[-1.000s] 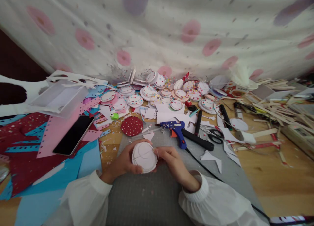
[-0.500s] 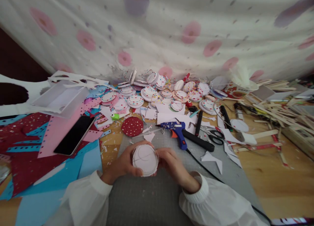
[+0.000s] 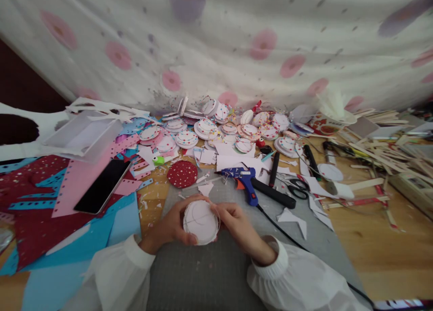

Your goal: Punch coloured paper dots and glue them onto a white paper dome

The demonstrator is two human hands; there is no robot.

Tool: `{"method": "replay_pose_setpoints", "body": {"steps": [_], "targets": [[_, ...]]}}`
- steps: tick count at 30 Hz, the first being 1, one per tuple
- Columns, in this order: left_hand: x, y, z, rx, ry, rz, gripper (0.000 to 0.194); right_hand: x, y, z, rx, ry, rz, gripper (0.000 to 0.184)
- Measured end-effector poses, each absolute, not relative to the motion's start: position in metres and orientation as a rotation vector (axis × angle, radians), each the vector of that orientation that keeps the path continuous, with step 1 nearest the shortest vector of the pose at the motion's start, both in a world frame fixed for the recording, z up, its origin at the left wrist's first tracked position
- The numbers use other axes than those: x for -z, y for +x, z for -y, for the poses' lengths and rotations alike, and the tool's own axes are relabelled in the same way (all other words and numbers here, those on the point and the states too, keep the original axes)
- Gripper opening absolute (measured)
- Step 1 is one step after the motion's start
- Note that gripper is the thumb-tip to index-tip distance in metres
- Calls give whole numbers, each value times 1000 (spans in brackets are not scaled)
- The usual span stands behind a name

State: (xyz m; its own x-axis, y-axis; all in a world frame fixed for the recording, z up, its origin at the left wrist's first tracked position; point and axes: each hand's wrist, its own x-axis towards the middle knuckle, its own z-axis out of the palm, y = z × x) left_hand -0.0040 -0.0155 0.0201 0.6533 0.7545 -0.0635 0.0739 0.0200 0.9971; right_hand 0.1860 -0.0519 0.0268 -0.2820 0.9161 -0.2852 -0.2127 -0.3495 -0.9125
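My left hand grips a round white paper disc by its left side, thumb on the front face and fingers behind. A thin pale string curves over the disc's face and loops out past its right edge. At the upper right rim, my right hand is closed in a pinch on the string. Just beyond the hands lies a red disc with white specks. To the right of it rests a blue glue gun, its nozzle pointing left.
A grey cutting mat lies beneath the hands. Decorated paper discs are heaped at the back. On the left are a phone, coloured sheets and a white box; on the right, scissors, markers and wooden sticks.
My right hand's fingers have moved slightly left to the disc's upper right rim. The string now bows out beyond the right edge. My left hand keeps its hold.
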Motion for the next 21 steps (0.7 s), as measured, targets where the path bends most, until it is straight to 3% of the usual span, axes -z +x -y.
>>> {"method": "replay_pose_setpoints", "body": {"steps": [9,21], "targets": [[-25,0,15,-649,1550,-643,83,-27,193,54,-1887,-992,932,44],[-23,0,13,-651,1554,-594,82,-24,187,58,-1828,-1106,909,47]]}}
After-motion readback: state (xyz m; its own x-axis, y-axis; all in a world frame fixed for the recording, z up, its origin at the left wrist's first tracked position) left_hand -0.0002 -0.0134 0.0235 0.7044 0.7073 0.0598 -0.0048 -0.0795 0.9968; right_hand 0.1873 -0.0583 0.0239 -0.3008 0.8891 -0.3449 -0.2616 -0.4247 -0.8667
